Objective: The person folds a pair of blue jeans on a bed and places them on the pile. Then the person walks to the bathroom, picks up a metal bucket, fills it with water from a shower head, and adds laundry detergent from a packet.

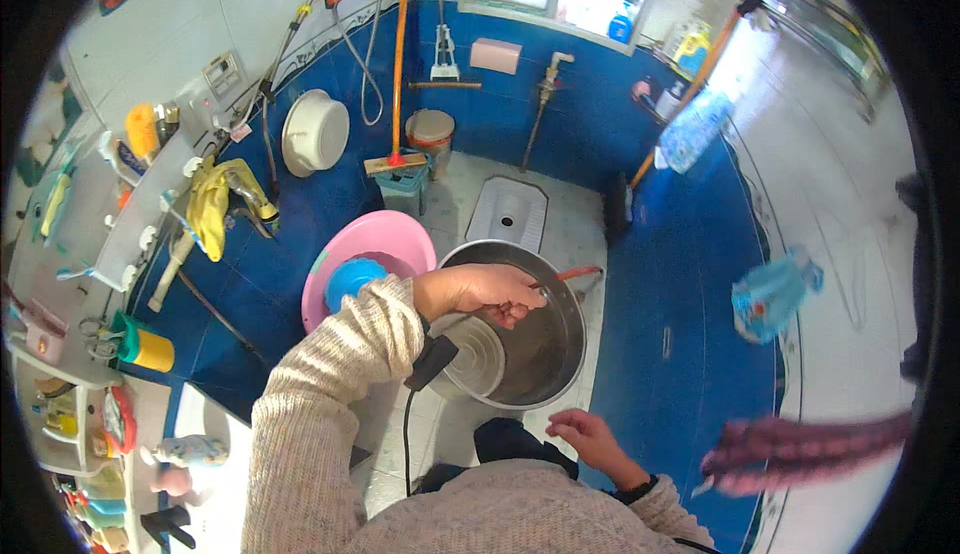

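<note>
My left hand reaches over a large round metal pot, its fingers curled and pinched. A thin orange-red item runs from near the fingertips across the far rim; it seems held, though the grip is partly hidden. Inside the pot, at its left, a round translucent dish or lid shows below my hand, and the bottom looks greyish-brown. My right hand is held low, outside the near right rim, fingers loosely bent, holding nothing visible. A black device with a cable hangs by my left forearm.
Left of the pot stands a pink basin with a blue bowl. Beyond are a squat toilet, a lidded bucket and an orange-handled brush. A broom leans right. A pink cloth hangs at right.
</note>
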Action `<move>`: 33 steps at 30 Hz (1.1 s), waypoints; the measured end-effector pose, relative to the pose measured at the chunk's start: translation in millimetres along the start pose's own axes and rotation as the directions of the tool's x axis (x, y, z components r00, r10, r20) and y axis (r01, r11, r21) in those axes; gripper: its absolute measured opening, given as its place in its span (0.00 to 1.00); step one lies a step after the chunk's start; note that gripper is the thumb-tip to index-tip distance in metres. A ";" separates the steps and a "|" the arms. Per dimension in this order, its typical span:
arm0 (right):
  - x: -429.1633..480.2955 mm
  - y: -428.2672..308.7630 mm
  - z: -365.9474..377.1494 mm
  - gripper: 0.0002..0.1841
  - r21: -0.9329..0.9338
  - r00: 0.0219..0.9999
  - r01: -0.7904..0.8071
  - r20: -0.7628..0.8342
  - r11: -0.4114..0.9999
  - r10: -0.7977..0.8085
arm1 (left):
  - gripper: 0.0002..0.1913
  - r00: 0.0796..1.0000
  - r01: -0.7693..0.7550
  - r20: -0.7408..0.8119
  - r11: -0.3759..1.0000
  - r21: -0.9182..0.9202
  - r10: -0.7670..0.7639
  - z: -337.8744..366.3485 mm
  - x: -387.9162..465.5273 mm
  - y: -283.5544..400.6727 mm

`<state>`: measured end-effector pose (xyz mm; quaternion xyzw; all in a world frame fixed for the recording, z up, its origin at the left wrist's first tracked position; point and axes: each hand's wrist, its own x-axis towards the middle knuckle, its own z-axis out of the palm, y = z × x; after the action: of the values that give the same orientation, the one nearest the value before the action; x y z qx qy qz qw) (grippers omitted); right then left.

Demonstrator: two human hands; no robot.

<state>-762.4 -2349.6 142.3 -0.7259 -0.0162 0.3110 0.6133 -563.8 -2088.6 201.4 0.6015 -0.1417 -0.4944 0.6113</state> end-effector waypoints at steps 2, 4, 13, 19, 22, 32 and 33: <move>37.6 -25.5 -40.2 0.15 -0.087 0.995 -0.100 0.020 0.991 0.102 | 0.12 0.998 -0.045 -0.043 0.988 0.147 0.051 -32.4 18.8 7.2; 91.8 -59.8 -74.2 0.23 0.067 0.988 -0.153 0.040 0.986 0.151 | 0.14 0.991 -0.086 -0.068 0.936 0.340 0.115 -54.3 34.7 -1.3; 381.3 -121.5 -94.7 0.12 0.737 0.990 -0.139 0.119 0.662 0.075 | 0.16 0.830 -0.085 -0.467 0.897 0.434 0.304 -192.9 140.7 -27.3; 543.8 -127.8 -122.2 0.04 0.830 0.973 -0.229 0.179 0.510 0.146 | 0.14 0.636 -0.172 -0.716 0.958 0.231 0.287 -301.2 172.9 -48.7; 621.5 -118.7 -119.0 0.04 0.783 0.923 -0.358 0.215 0.508 0.318 | 0.11 0.568 -0.640 -0.819 0.585 -0.498 -0.076 -375.3 159.6 -59.4; 819.0 0.9 -120.7 0.10 0.243 0.915 -0.400 0.163 0.884 0.369 | 0.10 0.319 -0.905 -0.886 0.169 -0.390 -0.338 -520.7 147.6 -108.6; 832.6 15.5 -125.3 0.09 0.224 0.919 -0.388 0.169 0.894 0.356 | 0.11 0.269 -0.925 -0.928 0.200 -0.324 -0.259 -527.2 138.6 -107.8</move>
<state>-37.8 -2126.5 -224.3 -0.6107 0.1248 0.4665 0.6276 -140.4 -1859.4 -75.9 0.2178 0.3427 0.1379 0.9034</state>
